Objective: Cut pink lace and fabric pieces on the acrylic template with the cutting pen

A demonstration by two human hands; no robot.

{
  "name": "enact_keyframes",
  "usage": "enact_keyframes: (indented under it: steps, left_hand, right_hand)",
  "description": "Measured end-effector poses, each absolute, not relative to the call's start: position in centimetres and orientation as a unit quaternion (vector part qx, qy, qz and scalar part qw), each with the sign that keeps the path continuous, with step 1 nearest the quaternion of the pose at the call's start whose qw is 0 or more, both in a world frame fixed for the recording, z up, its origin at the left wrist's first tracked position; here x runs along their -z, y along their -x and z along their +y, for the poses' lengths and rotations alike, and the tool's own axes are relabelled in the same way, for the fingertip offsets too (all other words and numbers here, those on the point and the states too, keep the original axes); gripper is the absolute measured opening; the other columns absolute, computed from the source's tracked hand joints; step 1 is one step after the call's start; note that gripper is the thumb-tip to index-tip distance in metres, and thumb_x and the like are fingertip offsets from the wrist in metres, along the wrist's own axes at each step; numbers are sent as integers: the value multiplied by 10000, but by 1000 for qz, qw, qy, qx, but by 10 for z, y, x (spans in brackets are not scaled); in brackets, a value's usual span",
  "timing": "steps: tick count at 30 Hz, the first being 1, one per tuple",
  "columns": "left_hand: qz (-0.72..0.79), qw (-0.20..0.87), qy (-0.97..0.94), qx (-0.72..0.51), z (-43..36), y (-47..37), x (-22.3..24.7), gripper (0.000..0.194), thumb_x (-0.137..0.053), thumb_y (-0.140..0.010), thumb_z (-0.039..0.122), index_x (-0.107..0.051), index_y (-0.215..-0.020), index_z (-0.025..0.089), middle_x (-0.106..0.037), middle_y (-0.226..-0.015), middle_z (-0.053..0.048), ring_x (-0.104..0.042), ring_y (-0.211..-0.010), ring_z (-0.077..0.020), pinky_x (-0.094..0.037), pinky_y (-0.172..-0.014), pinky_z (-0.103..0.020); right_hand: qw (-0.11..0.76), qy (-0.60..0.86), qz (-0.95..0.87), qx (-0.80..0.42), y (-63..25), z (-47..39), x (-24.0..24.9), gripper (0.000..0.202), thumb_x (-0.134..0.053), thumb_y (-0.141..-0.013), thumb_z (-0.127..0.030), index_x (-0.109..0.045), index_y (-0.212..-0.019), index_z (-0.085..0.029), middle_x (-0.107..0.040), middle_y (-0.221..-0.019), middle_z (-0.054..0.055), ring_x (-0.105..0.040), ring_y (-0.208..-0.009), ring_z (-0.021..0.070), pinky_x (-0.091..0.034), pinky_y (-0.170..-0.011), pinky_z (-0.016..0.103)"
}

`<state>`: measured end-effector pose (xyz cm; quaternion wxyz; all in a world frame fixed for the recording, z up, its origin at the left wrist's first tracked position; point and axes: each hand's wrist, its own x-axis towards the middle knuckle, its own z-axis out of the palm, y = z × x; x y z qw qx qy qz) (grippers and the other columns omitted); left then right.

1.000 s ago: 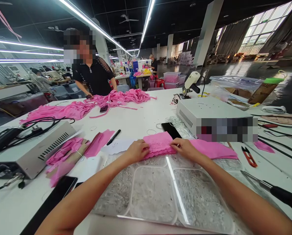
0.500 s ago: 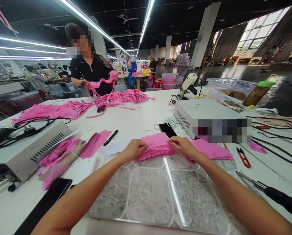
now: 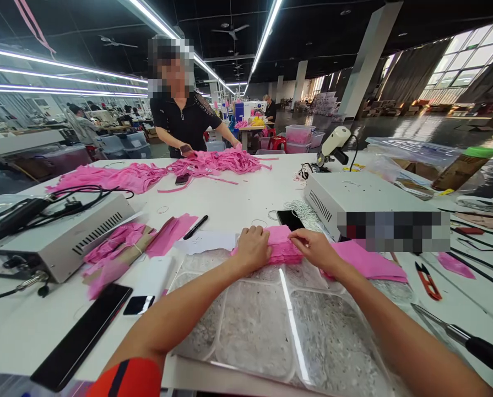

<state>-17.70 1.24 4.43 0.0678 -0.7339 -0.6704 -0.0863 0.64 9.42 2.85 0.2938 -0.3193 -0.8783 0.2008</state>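
Observation:
A stack of pink fabric pieces (image 3: 285, 255) lies on a clear panel (image 3: 254, 325) with rounded rectangular outlines. My left hand (image 3: 253, 248) rests over the stack's left end, its fingers close together and bent onto the cloth; the thumb is hidden. At the right edge, my right hand (image 3: 312, 248) pinches the upper fabric between thumb and index finger. More folded pink fabric (image 3: 368, 259) lies just beyond my right wrist. Behind the stack are a black phone (image 3: 291, 219) and a tangle of thin white cord (image 3: 310, 215).
Grey metal boxes stand left (image 3: 68, 234) and right (image 3: 366, 193). Red-handled thread snips (image 3: 428, 281) and a black-handled tool (image 3: 486, 353) lie right. A black marker (image 3: 195, 226) and a long black case (image 3: 83, 333) are left. Across the table, a co-worker (image 3: 184, 116) handles a pink heap (image 3: 225, 161).
My left hand has gone from pinching the stack's left edge to lying over its top. My right hand keeps its pinch. The co-worker has lowered the pink strip onto the heap. The view has shifted left.

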Motion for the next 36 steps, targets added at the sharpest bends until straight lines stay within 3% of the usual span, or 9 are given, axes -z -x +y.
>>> enact_keyframes:
  steps: [3,10,14,17,23,31,36]
  left_hand:
    - [-677,77,728,75,10,190,-45,205,-516,-807,144,-616,-985,123,-621,-1014,-150,-562,-970,-291,-413,-814,-422]
    - [-671,88,733,62,-28,231,-49,322,-445,-824,39,-603,-1065,183,-642,-1016,-90,-576,-952,-231,-420,-845,-386]
    - [-591,113,796,63,-73,242,-38,340,-416,-852,29,-565,-1127,160,-629,-1048,-97,-564,-920,-213,-431,-851,-370]
    - [-499,150,851,64,-113,250,-27,304,-354,-908,57,-538,-1136,138,-618,-951,-99,-555,-836,-203,-453,-799,-367]
    - [-474,114,873,6,-170,261,-20,275,-372,-888,29,-536,-1098,98,-612,-884,-87,-540,-751,-190,-457,-810,-382]
    - [-499,-10,855,139,-193,256,-26,300,-433,-864,101,-571,-1127,137,-628,-1142,-115,-559,-1059,-213,-448,-926,-364]
    - [-445,1,885,133,-198,257,-11,349,-400,-900,115,-552,-1214,126,-630,-1221,-95,-519,-1191,-225,-378,-1041,-388]
  right_hand:
    - [295,322,-879,-192,-14,92,-31,244,-427,-855,-292,-655,-842,-205,-691,-813,49,-607,-712,178,-458,-654,295]
    - [282,296,-892,-194,-30,69,-28,221,-430,-881,-292,-633,-844,-213,-686,-833,49,-614,-731,184,-477,-655,310]
    - [262,245,-916,-177,-36,34,-19,235,-416,-919,-269,-645,-904,-218,-685,-883,65,-626,-804,195,-503,-709,331]
    - [227,203,-939,-159,-37,3,-11,250,-413,-933,-233,-663,-930,-216,-684,-884,75,-624,-806,192,-509,-718,333]
    - [185,99,-967,-145,-35,-35,-4,266,-404,-924,-125,-664,-915,-179,-659,-823,81,-603,-750,182,-494,-671,322]
    - [170,128,-946,-243,-19,-46,-21,182,-443,-907,-166,-623,-893,-187,-637,-800,55,-595,-703,149,-485,-617,259]
    - [147,109,-938,-293,35,-66,-21,162,-474,-883,-160,-625,-827,-178,-639,-757,41,-577,-669,140,-455,-614,248]
